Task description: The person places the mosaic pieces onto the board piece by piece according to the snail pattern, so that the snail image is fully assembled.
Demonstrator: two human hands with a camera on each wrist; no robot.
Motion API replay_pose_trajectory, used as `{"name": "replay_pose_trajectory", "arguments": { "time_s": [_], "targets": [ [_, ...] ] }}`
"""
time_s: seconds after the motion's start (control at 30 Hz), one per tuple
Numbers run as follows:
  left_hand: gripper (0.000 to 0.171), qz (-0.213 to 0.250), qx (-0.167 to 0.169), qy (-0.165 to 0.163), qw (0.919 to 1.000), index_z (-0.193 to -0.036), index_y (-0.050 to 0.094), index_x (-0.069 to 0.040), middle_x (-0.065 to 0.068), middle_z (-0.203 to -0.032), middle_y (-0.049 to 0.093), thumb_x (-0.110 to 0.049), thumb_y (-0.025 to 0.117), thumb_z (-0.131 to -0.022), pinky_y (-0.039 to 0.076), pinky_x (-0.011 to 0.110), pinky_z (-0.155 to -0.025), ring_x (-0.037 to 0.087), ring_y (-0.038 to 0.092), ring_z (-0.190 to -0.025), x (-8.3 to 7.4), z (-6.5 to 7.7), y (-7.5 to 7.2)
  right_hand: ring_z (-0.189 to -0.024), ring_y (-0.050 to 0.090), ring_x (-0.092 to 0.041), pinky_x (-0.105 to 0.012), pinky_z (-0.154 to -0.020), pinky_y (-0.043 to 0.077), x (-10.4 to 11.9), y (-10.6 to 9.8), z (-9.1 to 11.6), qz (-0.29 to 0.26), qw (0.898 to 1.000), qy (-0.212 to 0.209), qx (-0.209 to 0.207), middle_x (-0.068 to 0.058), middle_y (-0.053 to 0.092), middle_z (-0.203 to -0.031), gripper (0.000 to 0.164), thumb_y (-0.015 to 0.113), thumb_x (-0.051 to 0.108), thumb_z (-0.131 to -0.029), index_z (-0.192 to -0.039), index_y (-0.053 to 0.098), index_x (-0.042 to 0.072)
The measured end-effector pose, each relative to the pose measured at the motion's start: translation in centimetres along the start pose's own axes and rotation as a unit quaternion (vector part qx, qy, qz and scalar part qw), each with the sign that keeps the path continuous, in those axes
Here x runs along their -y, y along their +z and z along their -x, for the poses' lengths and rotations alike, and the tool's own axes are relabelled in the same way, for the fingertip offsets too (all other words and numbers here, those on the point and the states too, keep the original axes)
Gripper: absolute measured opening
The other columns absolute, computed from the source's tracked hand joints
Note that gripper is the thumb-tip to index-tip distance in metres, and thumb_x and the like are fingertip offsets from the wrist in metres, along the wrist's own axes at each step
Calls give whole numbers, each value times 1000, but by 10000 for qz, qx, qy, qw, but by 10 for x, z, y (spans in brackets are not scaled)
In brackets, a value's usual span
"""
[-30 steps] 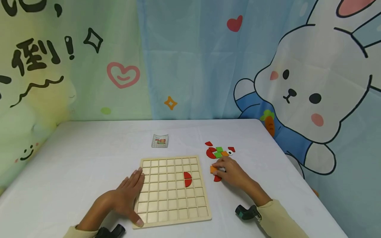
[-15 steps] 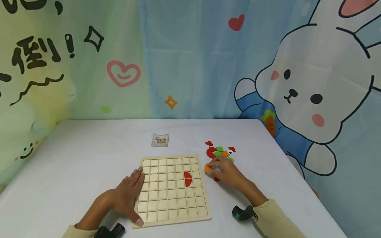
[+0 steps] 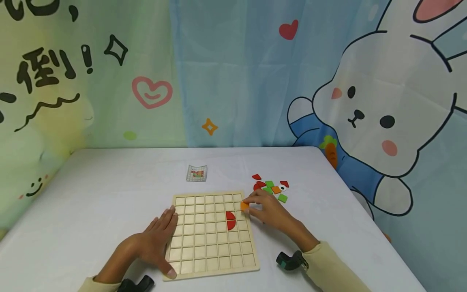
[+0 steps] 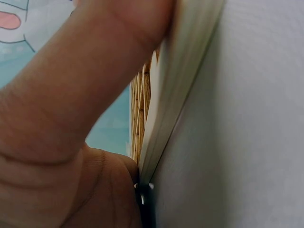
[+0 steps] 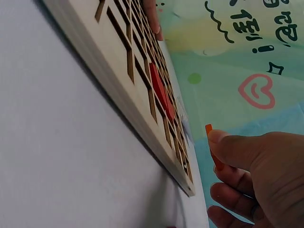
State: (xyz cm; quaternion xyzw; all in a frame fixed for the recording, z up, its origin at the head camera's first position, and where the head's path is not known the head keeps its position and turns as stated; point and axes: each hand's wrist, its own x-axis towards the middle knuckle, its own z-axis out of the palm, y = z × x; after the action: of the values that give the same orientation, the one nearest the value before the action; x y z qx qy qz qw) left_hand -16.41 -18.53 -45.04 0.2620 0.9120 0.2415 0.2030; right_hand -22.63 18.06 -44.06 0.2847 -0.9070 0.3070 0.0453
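Note:
A wooden grid board (image 3: 204,272) lies on the white table, and two red quarter-round pieces (image 3: 230,221) sit side by side in its cells. My left hand (image 3: 155,239) rests along the board's left edge, fingers straight and thumb at the near corner. Between thumb and fingertips my right hand (image 3: 268,209) pinches an orange square tile (image 3: 244,206) over the board's right edge. In the right wrist view that orange tile (image 5: 214,148) is held edge-on, apart from the board. The left wrist view shows my thumb (image 4: 85,71) against the board's side.
Beyond the right hand lie loose pieces: a green tile (image 3: 282,198), an orange tile (image 3: 276,190), a red piece (image 3: 284,184) and a round eye piece (image 3: 282,188). A small picture card (image 3: 196,173) lies behind the board. A printed curtain hangs at the back.
My right hand has moved left with the orange tile, from the table beside the board to over its right edge. The left hand has stayed in place.

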Motion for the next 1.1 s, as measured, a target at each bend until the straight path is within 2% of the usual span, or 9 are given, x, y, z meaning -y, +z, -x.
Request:
{"name": "replay_pose_trajectory", "arguments": {
  "time_s": [0.13,0.27,0.5,0.73,0.9,1.1],
  "targets": [
    [152,76,19,57,10000,-150,2,11,30,-156,-12,-71,83,-51,-1,64,-109,45,-11,-143,-4,2,-3,-100,55,-16,-39,-87,48,7,6,-5,-65,9998,-32,158,3,60,-103,27,76,14,-86,-112,73,8],
    [152,67,61,-47,9999,-151,1,11,30,-156,-14,-71,83,-51,-1,63,-109,45,-12,-143,-4,1,-3,-100,55,-16,-39,-87,48,15,11,-10,-139,9993,-41,334,3,59,-104,28,76,17,-86,-113,73,8],
    [156,-250,26,-173,9995,-153,1,6,23,-158,-14,-78,79,-47,-3,58,-111,38,-13,-144,3,-3,3,-103,52,-15,-36,-88,47,28,18,-15,-133,9977,51,658,3,59,-105,25,74,17,-88,-113,73,10],
    [157,-227,-101,-201,9995,-153,3,5,22,-159,-13,-79,79,-44,-3,57,-111,36,-12,-145,5,-4,6,-104,50,-14,-34,-89,45,35,28,-24,-76,9963,-277,811,5,60,-103,24,74,20,-88,-111,74,11],
    [158,-366,-126,-286,9988,-153,6,6,23,-159,-10,-80,78,-42,0,56,-112,37,-10,-145,5,-4,6,-98,49,-15,-30,-82,44,38,35,-28,111,9943,-421,972,4,60,-99,23,73,21,-89,-109,75,10],
    [153,-199,38,-158,9997,-151,4,10,28,-157,-11,-72,82,-49,1,60,-111,43,-9,-144,-7,1,-3,-95,47,-14,-28,-80,43,39,39,-29,464,9931,-371,1007,5,60,-99,22,73,23,-89,-108,76,13]
  ]
}}
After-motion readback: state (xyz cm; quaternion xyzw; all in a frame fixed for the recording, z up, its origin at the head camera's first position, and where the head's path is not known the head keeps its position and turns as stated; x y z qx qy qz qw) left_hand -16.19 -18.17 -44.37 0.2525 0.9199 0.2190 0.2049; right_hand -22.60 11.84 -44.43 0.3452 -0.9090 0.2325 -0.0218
